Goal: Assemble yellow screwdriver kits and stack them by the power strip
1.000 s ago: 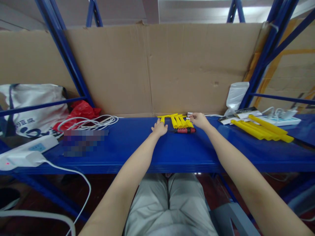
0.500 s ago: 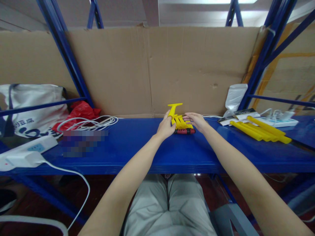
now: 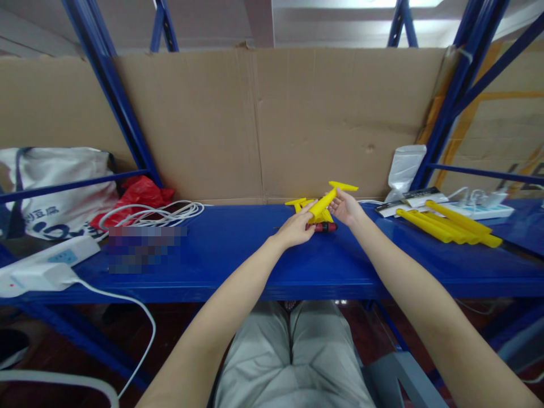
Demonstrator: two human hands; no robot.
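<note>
A yellow T-shaped plastic piece (image 3: 323, 205) is held at a slant over the blue table, its crossbar up and to the right. My left hand (image 3: 295, 226) is closed around the lower end of its thick stem. Near the crossbar, the fingers of my right hand (image 3: 346, 208) pinch the upper stem; their tips are partly hidden. Other yellow T-shaped pieces (image 3: 293, 202) lie just behind my left hand, partly covered. A red and black screwdriver (image 3: 326, 226) rests below the held piece, its thin shaft pointing left behind my left fingers.
Several yellow tubes (image 3: 446, 226) lie on the blue table (image 3: 221, 249) at the right, beside a white power strip (image 3: 488, 211) and small boxes (image 3: 425, 196). Coiled white cable (image 3: 170, 211), a red bag (image 3: 142, 195) and another power strip (image 3: 63, 255) occupy the left. Cardboard (image 3: 297, 124) stands behind.
The T-shaped piece has swung from nearly upright to leaning right, its crossbar moving right. My left hand has shifted right and nearer me, and my right hand has come onto the piece.
</note>
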